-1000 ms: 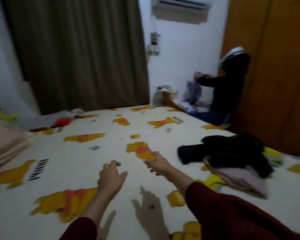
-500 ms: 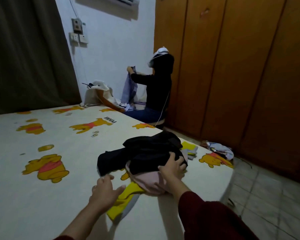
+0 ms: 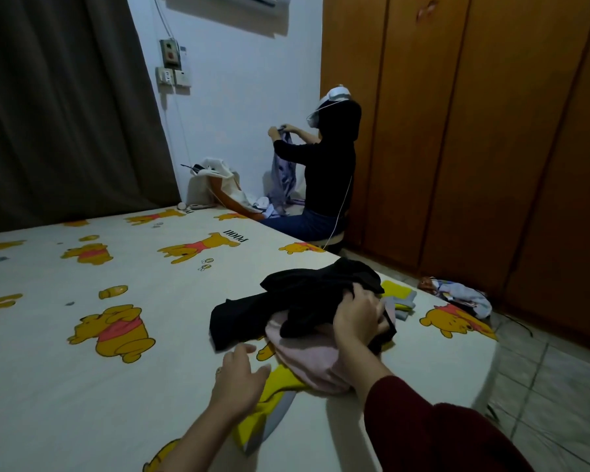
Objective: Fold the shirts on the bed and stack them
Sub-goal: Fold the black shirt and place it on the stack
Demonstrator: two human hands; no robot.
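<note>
A loose pile of shirts lies near the right edge of the bed. A crumpled black shirt is on top, a pink shirt under it, and a yellow-and-grey shirt sticks out at the front. My right hand has its fingers closed on the black shirt at the pile's right side. Spread flat just above the sheet beside the yellow shirt is my left hand, holding nothing. Small folded yellow and grey pieces lie behind the pile.
The bed edge runs just right of the pile, with tiled floor beyond. Another person sits at the far corner holding a cloth. Wooden wardrobe doors line the right. A bundle of cloth lies on the floor.
My view has swung right from the open bed to the shirt pile. My right hand reached onto the black shirt and closed on it; my left hand came up beside the yellow shirt.
</note>
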